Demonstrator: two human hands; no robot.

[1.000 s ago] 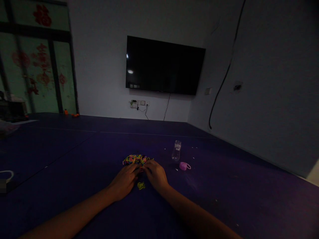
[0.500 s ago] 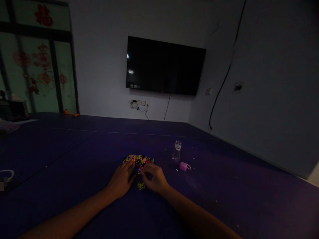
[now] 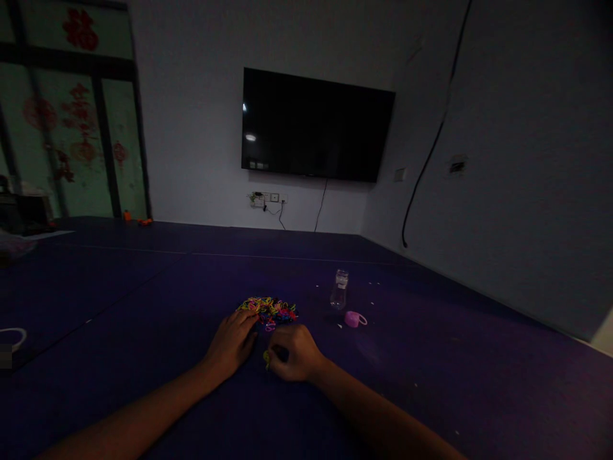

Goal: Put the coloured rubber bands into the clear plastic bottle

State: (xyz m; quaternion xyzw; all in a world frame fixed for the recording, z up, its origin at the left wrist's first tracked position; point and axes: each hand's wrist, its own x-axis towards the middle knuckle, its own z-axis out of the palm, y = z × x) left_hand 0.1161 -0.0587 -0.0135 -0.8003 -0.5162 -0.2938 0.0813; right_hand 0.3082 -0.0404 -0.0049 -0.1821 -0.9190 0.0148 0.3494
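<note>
Multicoloured small rubber bands lie in a loose pile on the dark blue-purple surface. My left hand rests flat at the near left edge of this pile, fingers stretched out and touching the bands. Closer to me is a small clump of yellow-green bands. My right hand is over its right side, thumb and forefinger pinched together and covering part of it. Whatever is between those fingertips is hidden. A pink band lies at the pile's near edge, just beyond my right hand.
Right of the pile stands a clear plastic bottle, with a pink cap with a loop nearby. White scraps dot the surface. A television hangs on the far wall. A white ring-shaped handle shows at the left edge.
My right hand has moved from the pile's near edge toward me, onto the yellow-green clump, now partly covered. The pink band is uncovered. My left hand has stayed almost still.
</note>
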